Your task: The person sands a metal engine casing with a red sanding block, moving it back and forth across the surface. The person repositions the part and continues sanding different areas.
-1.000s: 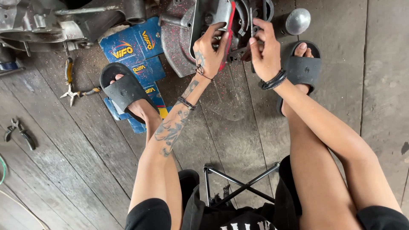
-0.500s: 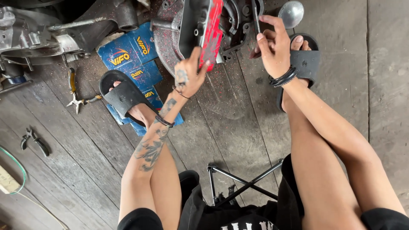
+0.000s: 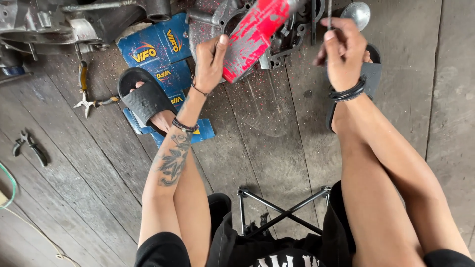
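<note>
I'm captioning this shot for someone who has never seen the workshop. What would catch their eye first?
The red, paint-chipped handle at top centre stands out most, gripped by the left hand over a grey metal engine casing. Beside it the right hand pinches a thin metal rod. To the left, flattened blue cardboard lies on the wooden floor, under a black sandal.

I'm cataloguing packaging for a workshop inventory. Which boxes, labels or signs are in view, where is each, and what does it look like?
Flattened cardboard box: lies on the wooden floor under the left foot's black sandal, beside the metal engine part; rectangular panels, blue with yellow and red logo printing.
No other packages, signs or screens show.
</note>
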